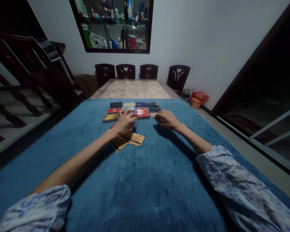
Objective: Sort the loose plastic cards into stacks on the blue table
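My right hand (168, 120) has its fingers curled together at the edge of a small yellow card (153, 114), at the near right of a grid of card stacks. My left hand (126, 123) hovers over the near side of the grid, fingers bent and closed; whatever they may hold is hidden. Under that hand lie loose, fanned orange-yellow cards (137, 139) with dark print, overlapping one another. Close by it are a gold stack (110, 118) on the left and a red stack (142, 113) on the right. A reddish piece shows partly behind the left wrist.
Further stacks stand behind, among them a dark one (116, 104), a cream one (129, 104) and a blue one (141, 104). A blue cloth (145, 180) covers the near table; the bare marble-look top (135, 89) continues beyond. Dark chairs (149, 71) line the far end.
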Available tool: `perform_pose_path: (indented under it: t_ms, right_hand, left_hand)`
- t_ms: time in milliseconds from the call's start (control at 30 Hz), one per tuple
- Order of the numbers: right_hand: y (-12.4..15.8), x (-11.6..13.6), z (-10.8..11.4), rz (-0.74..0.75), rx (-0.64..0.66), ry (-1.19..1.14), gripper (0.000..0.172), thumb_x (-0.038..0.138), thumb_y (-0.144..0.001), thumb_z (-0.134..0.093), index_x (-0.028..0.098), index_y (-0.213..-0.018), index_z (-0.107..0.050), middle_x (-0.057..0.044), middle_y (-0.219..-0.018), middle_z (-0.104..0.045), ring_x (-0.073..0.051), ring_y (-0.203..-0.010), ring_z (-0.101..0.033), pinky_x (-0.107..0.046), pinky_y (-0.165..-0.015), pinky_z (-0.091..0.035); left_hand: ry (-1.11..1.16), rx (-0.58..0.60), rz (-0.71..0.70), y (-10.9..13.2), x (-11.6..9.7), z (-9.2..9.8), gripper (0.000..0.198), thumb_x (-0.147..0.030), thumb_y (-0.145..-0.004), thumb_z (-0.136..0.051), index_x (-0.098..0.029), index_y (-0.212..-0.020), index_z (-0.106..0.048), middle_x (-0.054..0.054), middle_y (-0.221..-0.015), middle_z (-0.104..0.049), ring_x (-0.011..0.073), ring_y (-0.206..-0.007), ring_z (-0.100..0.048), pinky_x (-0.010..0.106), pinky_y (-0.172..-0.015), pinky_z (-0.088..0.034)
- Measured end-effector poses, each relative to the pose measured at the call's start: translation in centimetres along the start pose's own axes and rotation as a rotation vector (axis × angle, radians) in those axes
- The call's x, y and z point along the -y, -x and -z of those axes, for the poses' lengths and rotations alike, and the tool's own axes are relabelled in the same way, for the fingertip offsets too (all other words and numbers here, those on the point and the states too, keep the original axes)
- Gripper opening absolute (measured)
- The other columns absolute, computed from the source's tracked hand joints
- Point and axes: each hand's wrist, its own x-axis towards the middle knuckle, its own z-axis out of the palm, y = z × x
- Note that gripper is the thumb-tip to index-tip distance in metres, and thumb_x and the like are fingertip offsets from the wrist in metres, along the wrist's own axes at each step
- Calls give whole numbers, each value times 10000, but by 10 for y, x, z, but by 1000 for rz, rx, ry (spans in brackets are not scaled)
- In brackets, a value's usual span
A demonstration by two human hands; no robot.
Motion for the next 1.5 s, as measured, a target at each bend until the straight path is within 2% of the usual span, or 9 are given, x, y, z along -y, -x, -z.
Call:
perform_pose_path:
  t_ms: [133, 233, 367, 633, 767, 967, 1333, 1500]
  right_hand:
    - [1, 19, -3, 108, -32, -58, 200, 149, -876, -536, 168, -906, -733, -103, -905, -729, -218, -843, -575, -316, -739, -358]
    - [2, 34, -7, 165, -67, -107, 181, 136, -864, -553, 173, -900, -727, -90, -869, -711, -217, -849, -565, -322, -771, -363]
    - [4, 57, -11, 183, -75, -165, 168, 145, -878, -566, 181, -919, -725, -86, -874, -693, -215, -842, -538, -321, -730, -342]
    - [21, 96, -12, 236, -51, -245, 234, 357, -949, -593, 181, -1032, -723, -98, -979, -672, -221, -903, -495, -328, -744, -340]
    - [29, 100, -13, 237, 13, -275, 306, 478, -938, -623, 190, -984, -714, -99, -1022, -657, -226, -931, -490, -340, -778, -351]
    - [32, 94, -14, 278, 82, -291, 403, 552, -933, -613, 186, -1078, -699, -118, -1096, -657, -244, -977, -502, -364, -830, -381]
    - [34, 97, -4, 262, 155, -258, 371, 496, -941, -601, 179, -1118, -677, -120, -1108, -643, -245, -978, -507, -351, -811, -375]
    - [34, 100, -4, 275, 124, -222, 299, 410, -916, -600, 173, -1072, -693, -118, -1065, -653, -239, -959, -506, -353, -822, -363]
  left_hand:
    - [39, -71, -27, 22, 6, -4, 285, -152, -850, -546, -214, -1050, -738, 128, -1132, -706, 365, -1220, -478, 585, -969, -288]
    - [72, -76, -11, 37, 7, -6, 251, -193, -871, -556, -214, -1035, -744, 121, -1125, -710, 356, -1210, -490, 572, -964, -297]
    - [112, -89, 13, 56, 4, -7, 230, -231, -913, -553, -218, -1028, -752, 114, -1122, -721, 350, -1215, -488, 572, -973, -287]
    - [166, -96, 5, 81, -3, -13, 217, -247, -943, -545, -223, -974, -759, 103, -1079, -747, 331, -1190, -510, 551, -972, -267]
    - [172, -96, 13, 83, -5, -15, 214, -252, -952, -545, -227, -987, -755, 93, -1106, -757, 333, -1228, -509, 551, -985, -253]
    - [178, -96, -13, 83, -9, -18, 261, -267, -981, -511, -211, -1026, -761, 106, -1173, -759, 351, -1298, -494, 567, -1004, -241]
    - [178, -48, -61, 84, -19, -16, 277, -294, -976, -507, -219, -1104, -741, 100, -1231, -735, 372, -1349, -453, 578, -1030, -235]
    - [188, -35, -58, 85, -22, -13, 281, -317, -980, -499, -211, -1083, -737, 97, -1198, -736, 368, -1333, -457, 580, -1039, -237]
